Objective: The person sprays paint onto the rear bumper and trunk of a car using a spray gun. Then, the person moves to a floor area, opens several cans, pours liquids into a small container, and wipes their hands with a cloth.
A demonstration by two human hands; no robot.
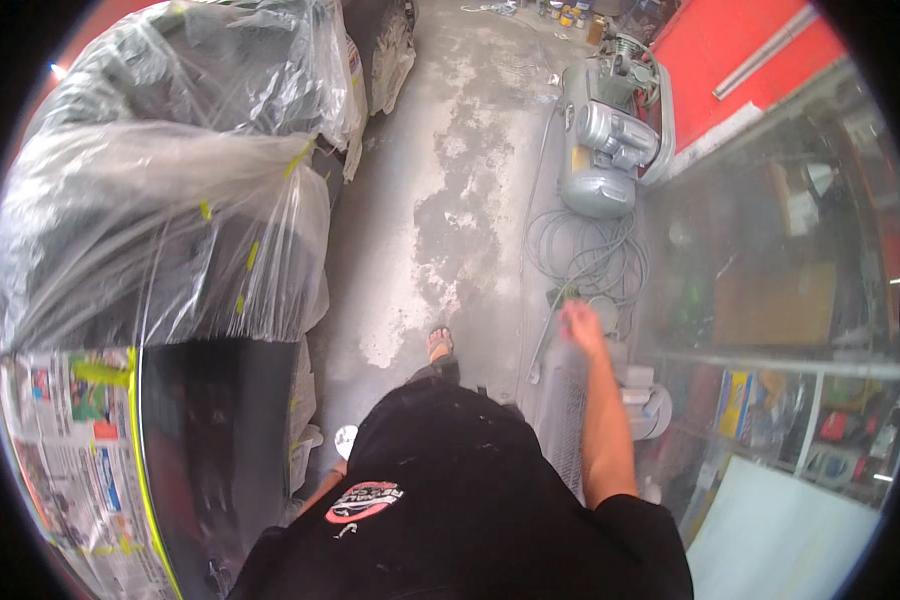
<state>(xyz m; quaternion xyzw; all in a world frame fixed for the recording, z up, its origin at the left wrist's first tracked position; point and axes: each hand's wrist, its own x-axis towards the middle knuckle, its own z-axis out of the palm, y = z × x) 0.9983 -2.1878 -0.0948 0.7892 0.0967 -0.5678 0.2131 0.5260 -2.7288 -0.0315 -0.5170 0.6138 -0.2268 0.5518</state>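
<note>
Newspaper, its print too small to read, and plastic cover the car, probably to shield it. Just right of the car, the left hand is at a white round thing. Farther right, past the emblem on the shirt, the blurred right hand is near the coiled hose. From here, I can't tell either grip.

Plastic sheeting showing glossy, creased finish. Newspaper appearing matt; yellow tape along newspaper's edge looking smooth. Dark panel shining, smooth, reflective. Concrete floor showing rough, patchy surface. Near floor's right edge, compressor showing smooth grey metal, dull sheen; grey hose appearing smooth, rubbery. Black shirt presenting matt cloth.
</note>
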